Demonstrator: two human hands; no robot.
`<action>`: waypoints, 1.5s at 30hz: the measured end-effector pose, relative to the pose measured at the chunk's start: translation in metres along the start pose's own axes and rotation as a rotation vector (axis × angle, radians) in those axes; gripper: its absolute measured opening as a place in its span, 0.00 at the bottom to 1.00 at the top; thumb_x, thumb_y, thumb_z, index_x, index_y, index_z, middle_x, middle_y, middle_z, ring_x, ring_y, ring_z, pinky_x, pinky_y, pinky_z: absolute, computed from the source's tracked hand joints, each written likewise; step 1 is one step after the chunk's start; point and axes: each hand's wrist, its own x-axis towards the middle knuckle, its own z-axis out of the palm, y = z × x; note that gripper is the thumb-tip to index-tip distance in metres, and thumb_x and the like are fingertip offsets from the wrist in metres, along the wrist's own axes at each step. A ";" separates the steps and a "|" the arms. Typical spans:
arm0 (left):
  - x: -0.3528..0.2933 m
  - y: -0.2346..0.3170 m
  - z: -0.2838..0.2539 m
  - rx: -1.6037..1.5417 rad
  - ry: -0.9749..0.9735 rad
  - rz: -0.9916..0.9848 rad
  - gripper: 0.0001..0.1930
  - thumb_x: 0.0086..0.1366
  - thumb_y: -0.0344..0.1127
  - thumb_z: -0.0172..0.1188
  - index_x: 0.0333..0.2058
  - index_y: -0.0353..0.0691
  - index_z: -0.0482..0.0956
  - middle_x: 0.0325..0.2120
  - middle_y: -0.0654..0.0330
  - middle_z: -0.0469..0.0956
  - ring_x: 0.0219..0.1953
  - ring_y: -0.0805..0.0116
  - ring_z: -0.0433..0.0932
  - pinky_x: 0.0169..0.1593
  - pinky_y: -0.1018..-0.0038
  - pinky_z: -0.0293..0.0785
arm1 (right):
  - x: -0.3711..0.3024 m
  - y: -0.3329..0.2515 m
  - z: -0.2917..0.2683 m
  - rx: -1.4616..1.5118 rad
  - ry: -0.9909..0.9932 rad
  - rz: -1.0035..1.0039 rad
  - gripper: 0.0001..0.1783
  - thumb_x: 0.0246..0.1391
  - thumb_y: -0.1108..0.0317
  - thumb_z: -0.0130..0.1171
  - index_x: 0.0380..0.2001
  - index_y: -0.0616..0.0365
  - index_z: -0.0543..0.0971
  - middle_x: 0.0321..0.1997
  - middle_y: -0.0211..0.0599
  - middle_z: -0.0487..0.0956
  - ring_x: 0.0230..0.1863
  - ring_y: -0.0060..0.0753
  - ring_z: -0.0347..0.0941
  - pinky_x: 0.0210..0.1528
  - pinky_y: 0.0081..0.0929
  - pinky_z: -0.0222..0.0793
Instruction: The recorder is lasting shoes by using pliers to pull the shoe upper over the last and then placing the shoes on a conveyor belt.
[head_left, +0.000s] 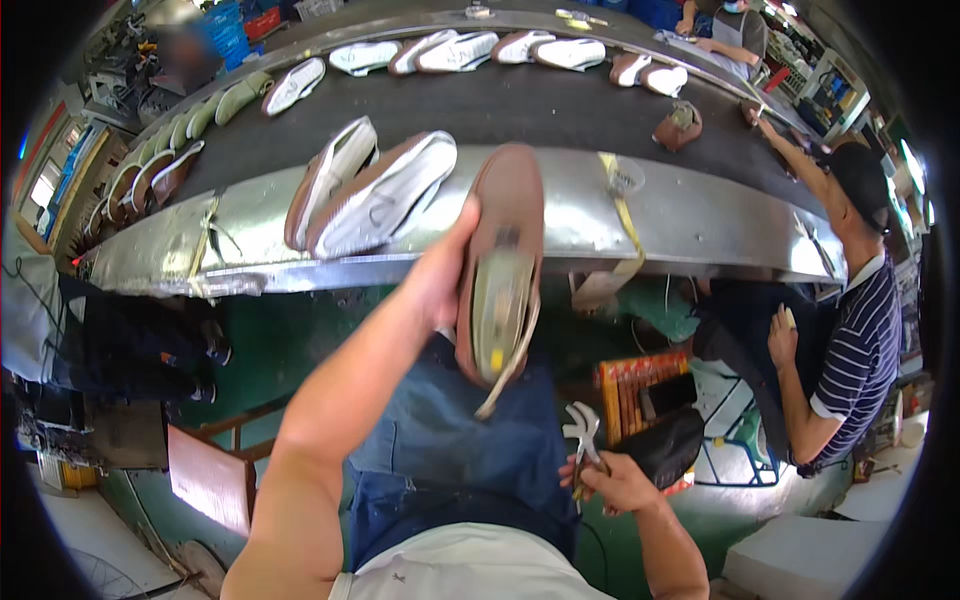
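My left hand (440, 285) grips the side of an unfinished brown shoe (508, 195), held up over my lap at the bench edge with its toe pointing away. A greenish-grey inner part with a yellow mark shows along its near half, and a thin loose strip hangs from the near end. Low on the right, my right hand (625, 485) is closed round the handles of metal lasting pincers (581, 428), whose curved jaws point up, apart from the shoe. A pair of brown-and-white shoes (385, 195) lies on the metal ledge left of the held shoe.
A dark conveyor belt (430, 105) carries a row of white-and-brown shoes (458, 52) and a single brown one (678, 127). The metal ledge (700, 205) borders it. A co-worker in a striped shirt (860, 340) sits at right. A wooden stool (215, 475) stands at lower left.
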 end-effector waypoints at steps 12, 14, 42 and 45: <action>0.302 0.098 0.001 1.656 0.534 0.805 0.41 0.64 0.51 0.64 0.69 0.36 0.61 0.70 0.40 0.55 0.70 0.38 0.58 0.72 0.57 0.57 | 0.081 0.037 -0.031 0.096 -0.134 0.075 0.19 0.71 0.67 0.50 0.59 0.67 0.72 0.56 0.43 0.81 0.53 0.32 0.80 0.42 0.23 0.76; 0.327 0.102 -0.018 1.719 0.489 0.798 0.40 0.64 0.47 0.65 0.70 0.38 0.60 0.71 0.42 0.54 0.70 0.39 0.57 0.72 0.57 0.57 | 0.089 0.044 -0.037 0.077 -0.151 0.066 0.19 0.71 0.67 0.50 0.59 0.67 0.72 0.55 0.44 0.81 0.53 0.32 0.80 0.41 0.22 0.76; 0.352 0.348 -0.227 1.764 0.911 0.878 0.33 0.66 0.61 0.59 0.62 0.45 0.74 0.70 0.37 0.56 0.73 0.38 0.52 0.73 0.53 0.54 | 0.171 -0.038 -0.076 0.431 -0.066 0.319 0.18 0.68 0.60 0.59 0.50 0.64 0.79 0.38 0.41 0.86 0.35 0.30 0.83 0.32 0.23 0.77; 0.396 0.377 -0.217 1.809 1.027 0.726 0.42 0.62 0.73 0.55 0.69 0.57 0.67 0.75 0.39 0.41 0.75 0.31 0.39 0.74 0.47 0.48 | 0.183 -0.050 -0.083 0.439 -0.043 0.369 0.17 0.68 0.60 0.58 0.50 0.64 0.80 0.38 0.39 0.86 0.35 0.30 0.83 0.32 0.24 0.78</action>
